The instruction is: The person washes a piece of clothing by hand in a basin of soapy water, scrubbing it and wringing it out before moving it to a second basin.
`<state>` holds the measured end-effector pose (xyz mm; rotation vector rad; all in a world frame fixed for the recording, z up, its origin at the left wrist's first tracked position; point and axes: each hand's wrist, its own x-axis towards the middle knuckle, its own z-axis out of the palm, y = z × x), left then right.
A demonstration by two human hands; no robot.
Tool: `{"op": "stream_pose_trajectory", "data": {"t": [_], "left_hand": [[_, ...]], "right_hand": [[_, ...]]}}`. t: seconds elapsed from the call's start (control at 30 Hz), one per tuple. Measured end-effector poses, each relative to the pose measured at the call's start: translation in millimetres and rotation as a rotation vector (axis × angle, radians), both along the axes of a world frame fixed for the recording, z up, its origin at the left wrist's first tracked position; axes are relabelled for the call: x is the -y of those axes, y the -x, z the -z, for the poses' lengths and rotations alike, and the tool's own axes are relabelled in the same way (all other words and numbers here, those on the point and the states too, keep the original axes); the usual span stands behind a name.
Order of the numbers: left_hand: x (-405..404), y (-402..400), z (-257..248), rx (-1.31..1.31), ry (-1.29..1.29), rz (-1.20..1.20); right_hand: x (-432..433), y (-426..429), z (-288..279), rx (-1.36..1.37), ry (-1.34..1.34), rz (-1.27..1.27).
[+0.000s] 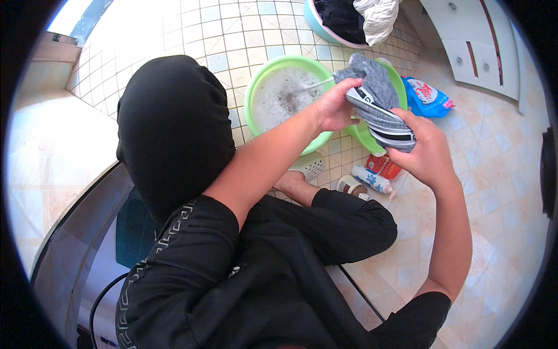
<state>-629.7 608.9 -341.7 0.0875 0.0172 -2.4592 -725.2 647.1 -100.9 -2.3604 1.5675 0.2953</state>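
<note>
Both hands hold a grey knit garment (375,85), folded and bunched, with black-and-white lettered elastic bands. My left hand (335,107) pinches its left side near one band. My right hand (425,141) grips the right end, fingers partly hidden behind the cloth. A green plastic piece (399,83), possibly a washboard, is partly covered by the garment. Left of it is a light-green basin (249,98) of foamy, greyish water (283,96). A thin white line (320,83) runs between garment and water; I cannot tell whether it is cord or liquid.
A blue-and-pink tub (316,24) at the back holds black and white clothes. Blue packaging (429,98), a red packet (383,165), a white bottle (372,178) and a jar (350,186) lie on the right. My foot wears a pale clog (310,165). Drawers (475,56) stand far right.
</note>
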Motion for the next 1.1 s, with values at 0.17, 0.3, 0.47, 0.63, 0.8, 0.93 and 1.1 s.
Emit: {"op": "stream_pose_trajectory", "data": {"t": [0.17, 0.3, 0.47, 0.63, 0.8, 0.93, 1.1], "left_hand": [[12, -13, -20, -0.121, -0.042, -0.024], [20, -15, -22, -0.27, -0.027, 0.047], [22, -4, -15, -0.273, -0.02, 0.053], [16, 4, -19, -0.031, -0.088, 0.104], [-8, 17, -3, -0.009, -0.123, 0.012], [-24, -1, -20, 0.041, -0.091, -0.065], [-21, -4, -11, -0.022, -0.117, -0.121]], "right_hand": [[0, 18, 13, 0.473, -0.427, 0.511], [-26, 34, 37, 1.057, -0.585, 0.904], [-63, 26, 86, 1.817, -0.515, 1.063], [-75, 5, 117, 1.952, 0.053, 1.428], [-67, -7, 131, 2.088, -0.05, 1.327], [-63, -52, 147, 2.245, -0.037, 1.174], [-62, -87, 144, 1.948, 0.208, 1.371]]}}
